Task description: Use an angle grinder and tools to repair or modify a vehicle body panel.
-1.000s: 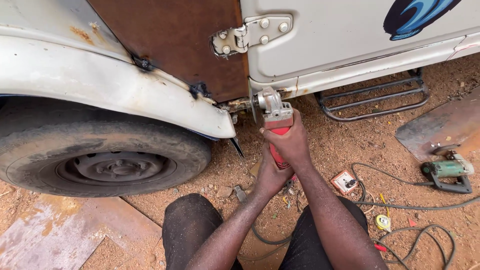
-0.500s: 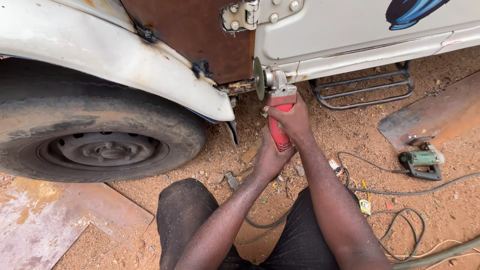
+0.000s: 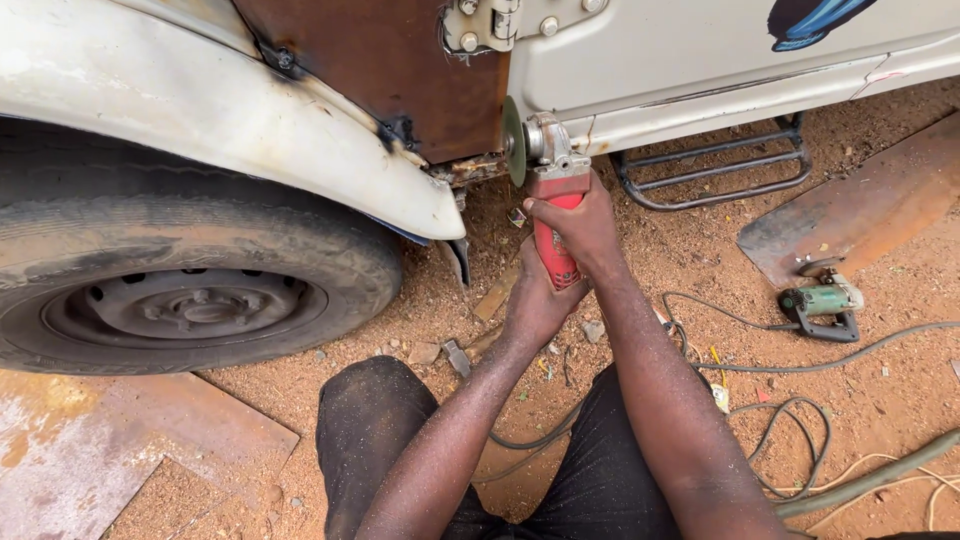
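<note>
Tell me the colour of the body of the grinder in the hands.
Red: the angle grinder has a red body and a grey metal head, clearest in the head view.

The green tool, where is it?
In the head view, the green tool lies on the dirt at the right, below a rusty plate, beside cables.

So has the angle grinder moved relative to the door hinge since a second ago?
Yes. The angle grinder has risen closer beneath the door hinge.
</note>
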